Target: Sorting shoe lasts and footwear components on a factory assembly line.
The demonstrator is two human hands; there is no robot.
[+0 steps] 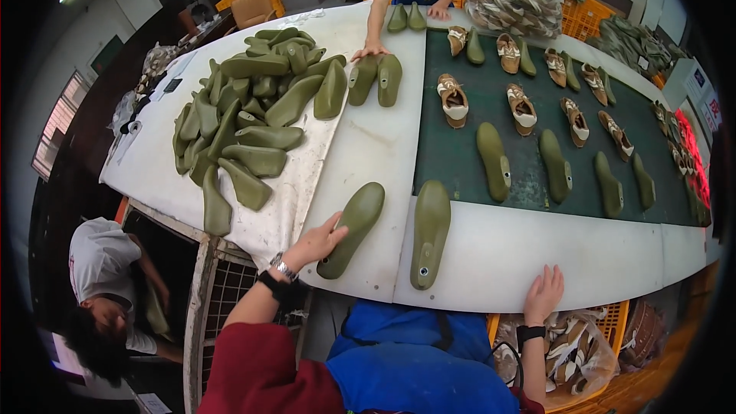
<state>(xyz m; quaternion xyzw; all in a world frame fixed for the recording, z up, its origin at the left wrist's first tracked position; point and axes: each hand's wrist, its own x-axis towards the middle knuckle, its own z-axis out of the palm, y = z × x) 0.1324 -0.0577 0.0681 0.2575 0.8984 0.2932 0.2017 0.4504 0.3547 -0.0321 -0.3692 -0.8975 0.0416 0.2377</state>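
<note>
My left hand point(313, 245) is at the left side of a green shoe last point(357, 226), its fingers bent against that edge; the last lies tilted on the white tabletop point(368, 153). A second green last point(432, 234) lies just to its right, its heel end with a small hole toward me. My right hand point(543, 291) rests on the table's near edge with fingers spread, holding nothing. On the dark green belt point(529, 184) to the right, brown-and-white shoe uppers point(521, 110) and green lasts point(493, 161) lie in rows.
A heap of green lasts point(264, 100) covers the left tabletop. Across the table, a person's hand point(372, 50) touches a pair of lasts point(389, 80). Another person point(103, 284) bends at the lower left. A bag of uppers point(567, 345) sits in an orange crate below the near edge.
</note>
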